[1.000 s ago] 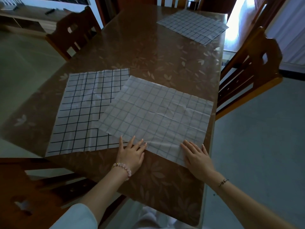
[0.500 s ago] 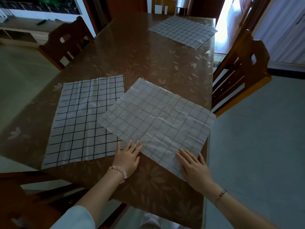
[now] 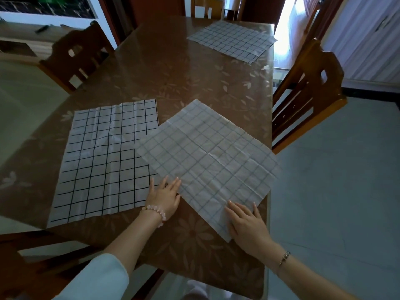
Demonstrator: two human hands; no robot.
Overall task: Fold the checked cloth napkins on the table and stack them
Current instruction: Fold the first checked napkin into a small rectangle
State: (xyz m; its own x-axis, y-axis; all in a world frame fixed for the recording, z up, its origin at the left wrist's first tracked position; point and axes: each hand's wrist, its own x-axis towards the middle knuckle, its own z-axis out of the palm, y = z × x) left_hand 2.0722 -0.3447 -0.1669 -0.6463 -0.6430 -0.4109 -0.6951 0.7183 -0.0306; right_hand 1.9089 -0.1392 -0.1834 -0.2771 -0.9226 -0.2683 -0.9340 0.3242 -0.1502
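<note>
A pale grey checked napkin (image 3: 207,161) lies open and flat on the brown table (image 3: 173,68), turned at an angle. Its left corner overlaps a white napkin with a bold black grid (image 3: 101,161), which is also spread flat. A third checked napkin (image 3: 231,40) lies at the far right corner. My left hand (image 3: 163,197) rests flat at the grey napkin's near-left edge, fingers apart. My right hand (image 3: 246,226) presses flat on its nearest corner. Neither hand grips the cloth.
Wooden chairs stand at the far left (image 3: 75,59), at the right side (image 3: 307,94), at the far end (image 3: 207,7) and at the near left (image 3: 32,256). The grey napkin's right corner reaches the table's right edge (image 3: 269,135). Beyond that edge is tiled floor.
The grey napkin has turned clockwise under both hands, so its right corner now reaches the table's edge. Both hands stayed flat on its near edge. My view has shifted slightly.
</note>
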